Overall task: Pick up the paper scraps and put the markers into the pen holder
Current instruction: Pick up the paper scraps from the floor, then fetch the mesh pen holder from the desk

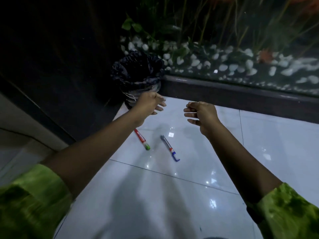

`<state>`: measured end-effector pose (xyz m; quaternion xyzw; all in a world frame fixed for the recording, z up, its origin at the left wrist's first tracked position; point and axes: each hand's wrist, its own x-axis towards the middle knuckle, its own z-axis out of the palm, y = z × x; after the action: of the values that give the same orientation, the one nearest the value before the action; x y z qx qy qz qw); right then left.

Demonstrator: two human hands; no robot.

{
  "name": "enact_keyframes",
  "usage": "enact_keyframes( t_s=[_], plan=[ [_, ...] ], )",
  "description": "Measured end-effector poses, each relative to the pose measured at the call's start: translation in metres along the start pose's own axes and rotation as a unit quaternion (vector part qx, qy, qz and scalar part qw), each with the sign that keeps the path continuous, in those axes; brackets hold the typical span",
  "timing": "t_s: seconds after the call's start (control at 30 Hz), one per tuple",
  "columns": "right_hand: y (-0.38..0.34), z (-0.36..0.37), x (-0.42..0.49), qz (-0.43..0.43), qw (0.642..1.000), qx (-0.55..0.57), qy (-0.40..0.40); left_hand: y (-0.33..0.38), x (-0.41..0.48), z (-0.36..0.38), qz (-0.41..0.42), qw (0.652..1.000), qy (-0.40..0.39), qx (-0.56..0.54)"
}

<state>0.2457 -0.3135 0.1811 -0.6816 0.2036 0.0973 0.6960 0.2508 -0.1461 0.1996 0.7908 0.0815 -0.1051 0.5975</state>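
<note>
Two markers lie on the glossy white tile floor: a red one with a green cap and a blue one to its right. My left hand hovers just in front of a bin lined with a black bag, fingers spread, holding nothing. My right hand floats beside it, above the floor, with fingers loosely curled and nothing in them. Both hands are above and beyond the markers. No paper scraps or pen holder are visible.
A dark wooden ledge runs along the far edge of the floor, below a glass-fronted bed of white pebbles and plants. A dark wall panel stands at the left. Green sleeves cover my forearms.
</note>
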Motion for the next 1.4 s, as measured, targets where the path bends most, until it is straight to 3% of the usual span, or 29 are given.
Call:
enact_keyframes(
  t_s=[0.37,0.63,0.8,1.0,1.4],
  plan=[
    [0.057,-0.032,-0.001,0.072,0.996,0.008,0.055,-0.04,0.015,0.034,-0.017,0.997,-0.067,0.021],
    [0.035,-0.041,-0.061,0.128,0.99,0.018,0.057,-0.003,-0.036,0.031,-0.066,0.994,-0.089,0.015],
    [-0.025,-0.037,-0.131,0.165,0.984,0.03,0.063,0.063,-0.094,0.009,-0.095,0.991,-0.09,0.001],
    [-0.159,-0.035,-0.228,0.159,0.985,0.044,0.05,0.194,-0.169,-0.045,-0.096,0.993,-0.055,-0.033],
    [-0.427,0.004,-0.382,0.068,0.997,0.031,-0.019,0.441,-0.299,-0.165,-0.038,0.991,0.005,-0.127]
  ],
)
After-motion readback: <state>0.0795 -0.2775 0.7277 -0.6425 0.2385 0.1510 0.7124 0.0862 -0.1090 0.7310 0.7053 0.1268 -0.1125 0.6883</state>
